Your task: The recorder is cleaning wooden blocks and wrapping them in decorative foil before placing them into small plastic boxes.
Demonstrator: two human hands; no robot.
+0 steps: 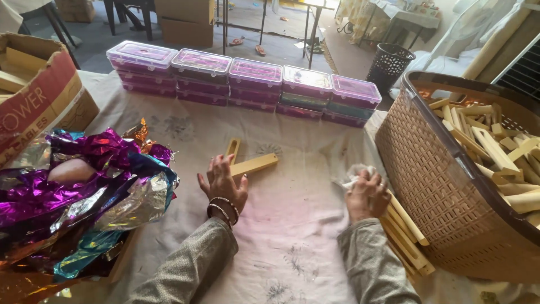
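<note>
My left hand (pixel 223 184) rests flat on the cloth-covered table (pixel 292 225), its fingers pressing on two pale wooden pieces (pixel 250 164) that lie crossed in front of it. My right hand (pixel 367 194) is closed around a crumpled white cloth (pixel 353 173). Just right of that hand, a stack of long wooden pieces (pixel 406 236) lies against the side of a brown woven plastic basket (pixel 433 180).
The basket holds several more wooden pieces (pixel 495 152). A row of stacked clear plastic boxes with purple contents (pixel 247 84) lines the far edge. Crumpled shiny foil sheets (pixel 79 191) fill a box at left, behind it a cardboard carton (pixel 39 95). A black bin (pixel 389 65) stands on the floor.
</note>
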